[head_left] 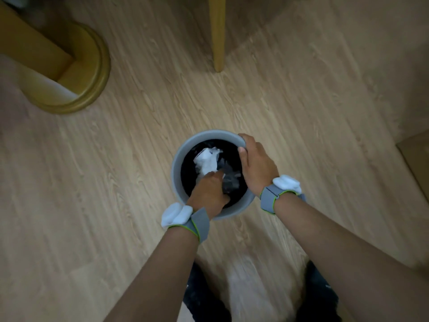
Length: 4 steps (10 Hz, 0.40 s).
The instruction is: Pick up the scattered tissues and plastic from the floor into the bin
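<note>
A round grey bin (178, 159) with a black liner stands on the wooden floor right in front of me. Crumpled white tissue (207, 161) and some clear plastic (231, 180) lie inside it. My left hand (209, 194) reaches down into the bin, its fingertips on the tissue. Whether those fingers hold the tissue or just press it is unclear. My right hand (256, 165) grips the bin's right rim, thumb inside and fingers over the edge. Both wrists wear grey straps with white pads.
A round yellow wooden table base (76, 73) stands at the upper left. A thin yellow furniture leg (218, 38) rises at the top centre. A cardboard edge (415, 156) shows at the right. My dark-trousered legs (204, 298) are at the bottom.
</note>
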### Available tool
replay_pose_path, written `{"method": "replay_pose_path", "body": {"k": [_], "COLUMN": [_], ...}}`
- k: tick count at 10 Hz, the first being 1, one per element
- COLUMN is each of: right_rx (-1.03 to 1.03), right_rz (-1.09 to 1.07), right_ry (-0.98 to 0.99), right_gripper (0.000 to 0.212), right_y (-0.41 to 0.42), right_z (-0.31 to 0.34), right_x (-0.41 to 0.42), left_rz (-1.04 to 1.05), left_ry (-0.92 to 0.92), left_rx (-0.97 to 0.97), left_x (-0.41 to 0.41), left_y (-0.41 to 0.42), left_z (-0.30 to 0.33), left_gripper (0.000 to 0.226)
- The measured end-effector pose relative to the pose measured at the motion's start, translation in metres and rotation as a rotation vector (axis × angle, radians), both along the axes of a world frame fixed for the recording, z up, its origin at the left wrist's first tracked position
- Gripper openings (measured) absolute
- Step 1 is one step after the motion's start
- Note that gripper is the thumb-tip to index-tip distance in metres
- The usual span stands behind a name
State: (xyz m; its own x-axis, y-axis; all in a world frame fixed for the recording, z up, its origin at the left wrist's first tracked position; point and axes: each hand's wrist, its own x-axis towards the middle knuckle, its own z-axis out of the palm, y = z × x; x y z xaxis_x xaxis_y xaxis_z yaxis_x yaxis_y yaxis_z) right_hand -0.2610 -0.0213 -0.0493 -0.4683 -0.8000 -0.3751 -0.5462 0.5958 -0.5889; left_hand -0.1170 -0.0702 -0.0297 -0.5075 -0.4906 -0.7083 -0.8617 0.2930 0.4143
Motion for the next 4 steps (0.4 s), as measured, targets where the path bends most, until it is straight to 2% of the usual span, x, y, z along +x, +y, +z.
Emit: {"method": "replay_pose_path", "body": {"k": [1,2,4], "right_rx": [0.046,0.164,0.138], "right_rz": [0.059,0.147,0.130], "right_ry": [-0.131,-0.198,-0.198], "right_gripper": [0.045,0.059,0.060], "right_y": [0.003,0.004,0.027], "right_z": [0.010,0.027,0.091], "right_x": [-0.001,-0.012,-0.049], "left_rz": [0.016,0.142,0.463], "left_ry": [0.017,0.100,0.220], "left_rx": [-0.062,-0.063,0.069], "left_x": [0.013,0.032,0.055], "left_y": [0.000,-0.006,-0.009], "left_z": [0.009,0.030,0.088], "left_gripper": [0.068,0.060,0.034]}}
